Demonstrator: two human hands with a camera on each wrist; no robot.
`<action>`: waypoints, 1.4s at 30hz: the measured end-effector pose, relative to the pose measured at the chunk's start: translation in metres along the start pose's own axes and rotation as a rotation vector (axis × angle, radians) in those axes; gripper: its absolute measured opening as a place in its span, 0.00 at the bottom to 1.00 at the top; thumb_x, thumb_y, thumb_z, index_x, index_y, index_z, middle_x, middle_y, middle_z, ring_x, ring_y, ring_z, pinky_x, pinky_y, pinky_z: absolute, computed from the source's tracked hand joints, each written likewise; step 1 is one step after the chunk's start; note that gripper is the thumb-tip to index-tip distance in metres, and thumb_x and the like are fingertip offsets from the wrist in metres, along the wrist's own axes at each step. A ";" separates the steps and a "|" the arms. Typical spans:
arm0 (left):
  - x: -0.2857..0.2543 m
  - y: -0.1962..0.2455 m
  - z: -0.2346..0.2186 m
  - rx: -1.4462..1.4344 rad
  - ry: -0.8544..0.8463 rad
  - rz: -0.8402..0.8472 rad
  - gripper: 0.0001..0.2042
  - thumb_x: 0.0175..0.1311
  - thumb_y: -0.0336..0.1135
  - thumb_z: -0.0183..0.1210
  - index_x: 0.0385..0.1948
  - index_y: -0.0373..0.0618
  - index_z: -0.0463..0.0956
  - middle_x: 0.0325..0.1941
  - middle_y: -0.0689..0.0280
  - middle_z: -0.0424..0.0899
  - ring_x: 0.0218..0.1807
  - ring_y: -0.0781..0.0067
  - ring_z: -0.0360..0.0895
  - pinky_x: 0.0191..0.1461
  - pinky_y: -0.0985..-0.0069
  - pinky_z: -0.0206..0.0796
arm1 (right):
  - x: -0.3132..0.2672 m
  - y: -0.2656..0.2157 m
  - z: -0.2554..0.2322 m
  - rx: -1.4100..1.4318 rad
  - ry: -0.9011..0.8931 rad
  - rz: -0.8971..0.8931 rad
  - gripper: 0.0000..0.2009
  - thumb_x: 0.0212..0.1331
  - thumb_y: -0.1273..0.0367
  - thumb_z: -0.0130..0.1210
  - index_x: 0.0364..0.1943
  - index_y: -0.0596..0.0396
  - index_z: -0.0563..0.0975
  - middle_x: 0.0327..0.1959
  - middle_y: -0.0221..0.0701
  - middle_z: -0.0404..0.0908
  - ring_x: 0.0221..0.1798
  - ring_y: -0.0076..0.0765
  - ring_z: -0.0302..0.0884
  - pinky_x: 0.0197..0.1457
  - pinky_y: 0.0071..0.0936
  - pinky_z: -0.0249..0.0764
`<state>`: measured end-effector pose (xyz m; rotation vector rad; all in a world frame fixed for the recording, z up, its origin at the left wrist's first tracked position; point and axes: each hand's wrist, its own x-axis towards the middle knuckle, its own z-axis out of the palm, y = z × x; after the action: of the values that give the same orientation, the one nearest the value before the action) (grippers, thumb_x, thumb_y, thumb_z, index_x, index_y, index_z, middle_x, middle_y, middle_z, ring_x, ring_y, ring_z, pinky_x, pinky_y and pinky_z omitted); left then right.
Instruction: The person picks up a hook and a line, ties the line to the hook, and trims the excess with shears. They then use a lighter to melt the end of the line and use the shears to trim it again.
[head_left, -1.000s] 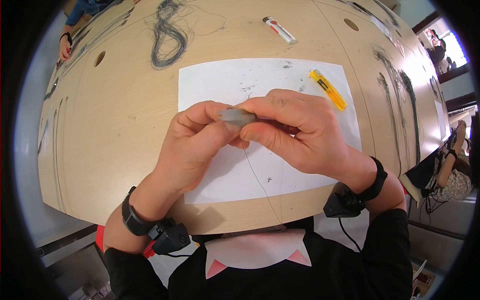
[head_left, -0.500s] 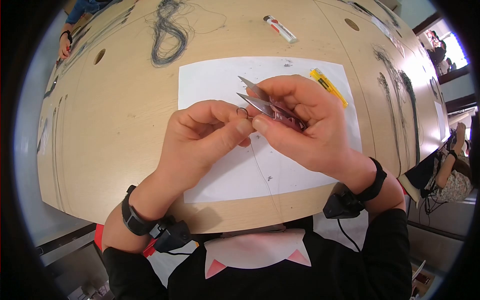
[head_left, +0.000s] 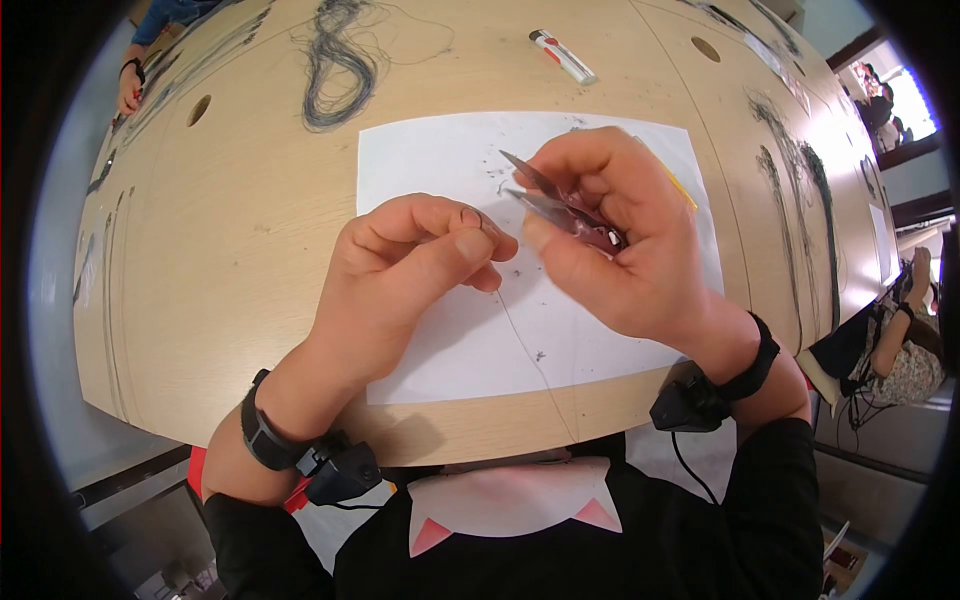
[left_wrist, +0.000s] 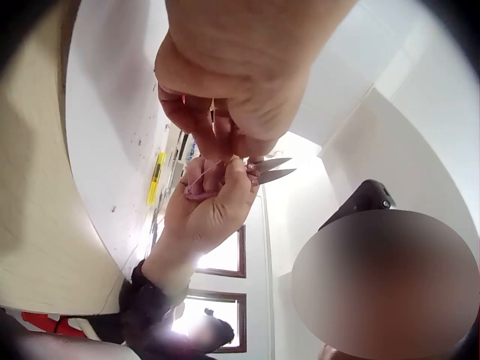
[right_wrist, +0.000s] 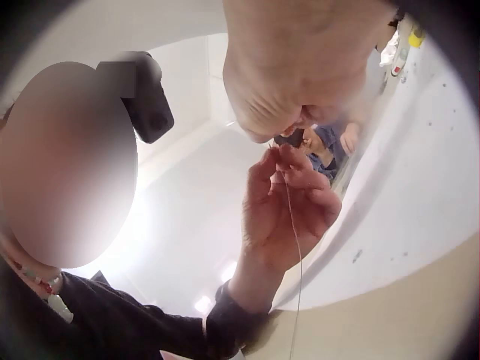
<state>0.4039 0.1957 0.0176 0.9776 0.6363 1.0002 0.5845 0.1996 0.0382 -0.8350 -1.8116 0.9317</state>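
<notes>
My left hand (head_left: 395, 275) pinches a thin dark thread (head_left: 519, 345) between thumb and forefinger, above the white paper. A small loop of it stands up at the fingertips, and the long end runs down past the table's near edge. In the right wrist view the same thread (right_wrist: 297, 240) hangs across the palm. Just to the right, my right hand (head_left: 640, 235) holds small scissors (head_left: 545, 205) with pinkish handles. Their two pointed blades are spread and aim up and left, apart from the left fingertips. The curled fingers partly hide the handles.
The paper sheet (head_left: 440, 365) bears scattered dark bits. A yellow stick-shaped case (left_wrist: 156, 178) lies on it, mostly behind my right hand in the head view. Beyond are a white-and-red tube (head_left: 563, 57) and a bundle of dark threads (head_left: 340, 75). Another person's hand (head_left: 130, 90) is at far left.
The scissors have swung into view, with their blades spread, in my right hand. That hand has drawn away to the right from the left fingertips, which keep pinching the thread.
</notes>
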 end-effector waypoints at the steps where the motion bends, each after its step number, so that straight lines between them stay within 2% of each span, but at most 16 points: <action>1: 0.000 0.001 -0.001 -0.043 -0.003 -0.015 0.03 0.53 0.25 0.51 0.29 0.39 0.73 0.30 0.63 0.77 0.32 0.77 0.73 0.37 0.80 0.67 | 0.001 -0.003 -0.002 -0.041 -0.026 -0.010 0.13 0.42 0.75 0.53 0.36 0.60 0.68 0.28 0.29 0.71 0.27 0.17 0.66 0.30 0.13 0.64; 2: 0.000 0.001 0.000 -0.043 -0.003 -0.014 0.03 0.53 0.25 0.51 0.29 0.39 0.73 0.30 0.63 0.77 0.32 0.77 0.73 0.37 0.80 0.67 | 0.002 -0.005 -0.003 -0.083 -0.052 -0.020 0.12 0.42 0.72 0.56 0.33 0.59 0.71 0.27 0.29 0.72 0.28 0.20 0.69 0.31 0.15 0.68; 8: 0.000 0.000 -0.001 -0.149 0.005 -0.025 0.04 0.53 0.25 0.50 0.29 0.40 0.73 0.30 0.63 0.77 0.31 0.76 0.73 0.37 0.80 0.67 | 0.001 0.001 0.001 -0.146 -0.079 -0.073 0.13 0.42 0.68 0.59 0.32 0.58 0.73 0.26 0.33 0.74 0.26 0.27 0.72 0.25 0.18 0.69; 9: 0.000 0.001 0.000 -0.152 0.005 -0.039 0.04 0.53 0.24 0.50 0.29 0.39 0.73 0.30 0.63 0.77 0.31 0.76 0.73 0.37 0.79 0.67 | 0.001 0.003 0.001 -0.146 -0.079 -0.073 0.13 0.42 0.68 0.59 0.32 0.58 0.73 0.26 0.33 0.74 0.26 0.27 0.72 0.25 0.18 0.69; 11: 0.000 0.002 0.000 -0.155 0.004 -0.052 0.04 0.52 0.24 0.50 0.29 0.39 0.73 0.29 0.63 0.77 0.31 0.76 0.74 0.37 0.79 0.67 | 0.002 0.006 0.000 -0.199 -0.106 -0.190 0.13 0.44 0.72 0.55 0.37 0.58 0.72 0.24 0.29 0.72 0.20 0.18 0.63 0.22 0.13 0.59; 12: 0.000 0.002 0.000 -0.138 0.006 -0.063 0.05 0.52 0.23 0.50 0.29 0.38 0.73 0.29 0.62 0.77 0.31 0.76 0.74 0.38 0.79 0.67 | 0.002 0.005 0.000 -0.199 -0.105 -0.190 0.13 0.44 0.72 0.55 0.37 0.58 0.72 0.24 0.29 0.72 0.20 0.18 0.63 0.22 0.13 0.59; 14: 0.000 0.002 -0.001 -0.119 0.007 -0.074 0.05 0.52 0.23 0.50 0.29 0.38 0.73 0.29 0.62 0.77 0.31 0.76 0.74 0.38 0.79 0.67 | 0.002 0.000 0.001 -0.171 -0.073 -0.101 0.12 0.42 0.68 0.58 0.32 0.58 0.73 0.24 0.33 0.74 0.24 0.28 0.72 0.24 0.19 0.69; 16: 0.000 0.002 -0.003 -0.131 -0.056 -0.104 0.05 0.52 0.23 0.49 0.29 0.37 0.72 0.28 0.62 0.77 0.31 0.76 0.74 0.38 0.80 0.67 | 0.002 0.001 0.001 -0.162 -0.069 -0.115 0.12 0.43 0.68 0.58 0.31 0.58 0.73 0.24 0.33 0.74 0.24 0.28 0.72 0.23 0.19 0.69; 21: 0.000 0.002 -0.001 -0.142 -0.046 -0.109 0.04 0.53 0.24 0.50 0.28 0.38 0.73 0.29 0.62 0.76 0.32 0.76 0.73 0.38 0.80 0.67 | 0.002 0.002 0.002 -0.144 -0.050 -0.127 0.11 0.43 0.69 0.58 0.31 0.57 0.73 0.23 0.32 0.73 0.23 0.28 0.71 0.23 0.19 0.69; 23: 0.000 0.001 0.000 -0.162 -0.035 -0.103 0.04 0.53 0.24 0.50 0.29 0.39 0.73 0.30 0.62 0.76 0.32 0.76 0.73 0.38 0.80 0.67 | 0.002 0.002 -0.001 -0.192 -0.140 -0.181 0.12 0.44 0.72 0.56 0.36 0.58 0.72 0.23 0.30 0.74 0.22 0.22 0.69 0.22 0.14 0.63; 36: 0.000 0.001 -0.002 -0.160 -0.064 -0.090 0.04 0.54 0.25 0.50 0.30 0.40 0.73 0.31 0.63 0.76 0.32 0.75 0.74 0.39 0.79 0.68 | 0.002 0.003 0.001 -0.217 -0.111 -0.189 0.12 0.45 0.71 0.56 0.35 0.59 0.73 0.23 0.30 0.74 0.22 0.22 0.70 0.22 0.14 0.64; 38: 0.000 0.001 -0.002 -0.162 -0.065 -0.094 0.04 0.53 0.25 0.50 0.29 0.40 0.73 0.31 0.63 0.76 0.32 0.75 0.74 0.39 0.79 0.68 | 0.002 0.002 0.004 -0.185 -0.048 -0.168 0.09 0.44 0.69 0.57 0.30 0.56 0.74 0.18 0.31 0.70 0.21 0.28 0.69 0.20 0.20 0.67; 42: 0.001 0.000 -0.003 -0.132 -0.063 -0.090 0.04 0.54 0.25 0.50 0.29 0.40 0.73 0.31 0.63 0.76 0.32 0.76 0.74 0.39 0.80 0.68 | 0.002 0.001 0.004 -0.186 -0.057 -0.157 0.09 0.44 0.69 0.56 0.31 0.56 0.74 0.18 0.31 0.70 0.20 0.28 0.68 0.20 0.19 0.67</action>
<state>0.4016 0.1978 0.0159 0.8540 0.5498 0.9163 0.5805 0.2007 0.0367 -0.7731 -2.0052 0.7008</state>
